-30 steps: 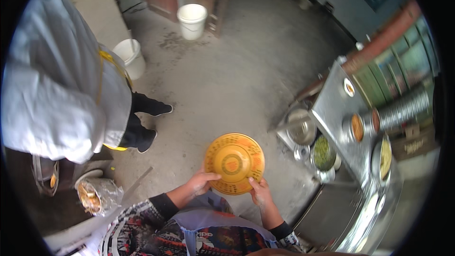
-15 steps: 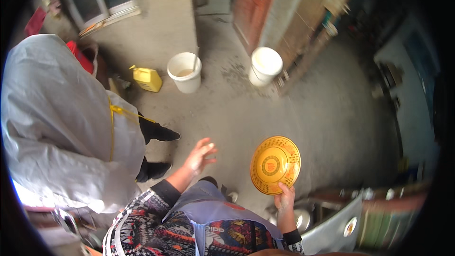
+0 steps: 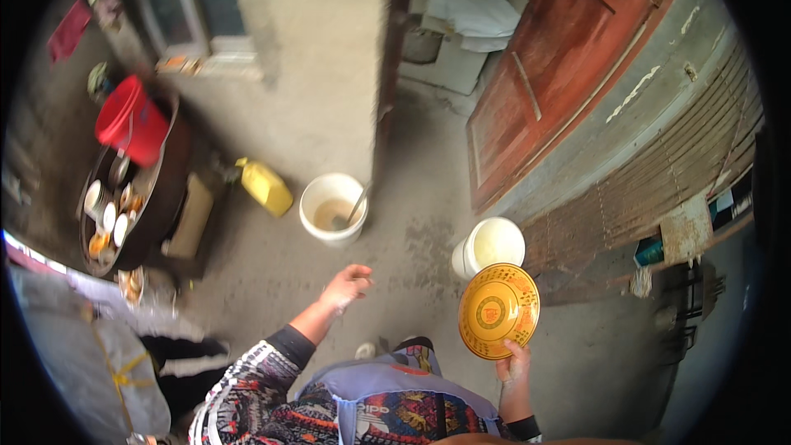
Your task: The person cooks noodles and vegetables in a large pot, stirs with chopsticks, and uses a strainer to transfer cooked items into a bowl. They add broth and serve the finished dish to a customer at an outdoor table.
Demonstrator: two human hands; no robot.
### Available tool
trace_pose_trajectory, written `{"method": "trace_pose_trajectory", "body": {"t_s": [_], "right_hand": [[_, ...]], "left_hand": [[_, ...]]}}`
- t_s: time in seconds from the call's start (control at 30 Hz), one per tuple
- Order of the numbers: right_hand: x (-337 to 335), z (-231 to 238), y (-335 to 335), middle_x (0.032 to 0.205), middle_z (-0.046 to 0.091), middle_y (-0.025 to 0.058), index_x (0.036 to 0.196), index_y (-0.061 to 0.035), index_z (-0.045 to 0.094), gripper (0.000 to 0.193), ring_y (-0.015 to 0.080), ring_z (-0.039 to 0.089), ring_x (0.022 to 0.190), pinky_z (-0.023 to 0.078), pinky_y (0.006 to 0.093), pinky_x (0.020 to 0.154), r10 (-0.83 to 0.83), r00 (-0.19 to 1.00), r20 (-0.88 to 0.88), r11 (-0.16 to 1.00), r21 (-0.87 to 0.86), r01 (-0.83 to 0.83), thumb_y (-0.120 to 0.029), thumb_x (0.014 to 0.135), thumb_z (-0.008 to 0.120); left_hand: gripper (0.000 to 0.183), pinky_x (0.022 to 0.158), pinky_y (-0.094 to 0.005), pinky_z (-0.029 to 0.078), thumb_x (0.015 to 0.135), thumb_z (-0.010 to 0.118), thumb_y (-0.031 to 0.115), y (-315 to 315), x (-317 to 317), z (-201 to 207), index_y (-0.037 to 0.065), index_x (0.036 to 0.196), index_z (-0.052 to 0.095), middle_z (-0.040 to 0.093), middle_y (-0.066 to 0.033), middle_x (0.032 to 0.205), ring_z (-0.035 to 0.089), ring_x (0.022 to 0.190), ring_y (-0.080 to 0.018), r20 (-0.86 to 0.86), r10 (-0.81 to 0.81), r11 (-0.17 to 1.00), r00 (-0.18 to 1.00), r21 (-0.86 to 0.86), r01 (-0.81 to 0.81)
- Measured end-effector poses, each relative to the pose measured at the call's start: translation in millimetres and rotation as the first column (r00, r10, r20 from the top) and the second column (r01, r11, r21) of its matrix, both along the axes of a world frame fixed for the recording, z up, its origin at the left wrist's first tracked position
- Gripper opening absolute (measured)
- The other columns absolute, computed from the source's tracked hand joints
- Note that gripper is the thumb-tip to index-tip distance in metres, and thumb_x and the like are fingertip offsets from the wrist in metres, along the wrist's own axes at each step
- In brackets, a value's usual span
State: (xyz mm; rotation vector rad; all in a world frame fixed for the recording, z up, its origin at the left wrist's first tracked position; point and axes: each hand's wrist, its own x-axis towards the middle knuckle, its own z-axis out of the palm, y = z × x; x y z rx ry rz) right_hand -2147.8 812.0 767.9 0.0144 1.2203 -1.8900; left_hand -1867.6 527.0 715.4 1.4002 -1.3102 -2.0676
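Note:
My right hand [image 3: 514, 363] grips a yellow plate [image 3: 497, 313] by its lower rim, with the thumb on its upper face. The plate is round, with orange-brown patterning and a ring motif in the middle. It hides the lower part of a white bucket [image 3: 499, 243] with pale contents. My left hand [image 3: 350, 287] is out in front, empty, its fingers loosely bent and apart. Beyond it stands another white bucket [image 3: 328, 233] with murky liquid and a long-handled tool [image 3: 358, 204] leaning inside.
A yellow jug [image 3: 265, 188] stands by the wall. At left, a large basin [image 3: 175, 128] holds dishes and a red bucket [image 3: 132, 124]. Another person in a grey cover [image 3: 66, 354] is at lower left. A red door [image 3: 544, 66] stands ajar ahead, beside a doorway.
My view has moved forward to the doorway and buckets. The other person has shifted toward the lower left, and the plate, still in my right hand, now overlaps the right bucket.

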Motion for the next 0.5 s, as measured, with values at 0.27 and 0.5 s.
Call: {"method": "trace_pose_trajectory", "body": {"t_s": [0.27,0.5], "right_hand": [[-214.6,-38.1,-272.7,0.112,0.061,0.0153,0.117,0.0053,0.052,0.036,0.0259,0.061,0.101,0.048,0.0369,0.088,0.177,0.983,-0.051,0.978,-0.1,-0.181,0.005,0.08,0.054],[-358.5,-12.9,-561.5,0.112,0.061,0.0146,0.116,0.0044,0.053,0.032,0.0249,0.061,0.101,0.047,0.0371,0.088,0.353,0.934,-0.05,0.915,-0.189,-0.356,0.001,0.084,0.054]], "left_hand": [[0.034,0.075,-0.0249,0.044,0.083,0.063,0.014,-219.8,-228.9,7.6,0.009,0.115,0.052,0.055,0.002,0.096,0.053,0.088,-0.0087,-0.018,-0.08,0.994,0.997,-0.08,0.079],[0.042,0.075,-0.0231,0.045,0.082,0.062,0.009,-395.7,-338.6,24.4,0.004,0.122,0.048,0.058,-0.0018,0.097,0.055,0.084,-0.0106,-0.135,0.106,0.98,0.985,-0.152,-0.127]]}}
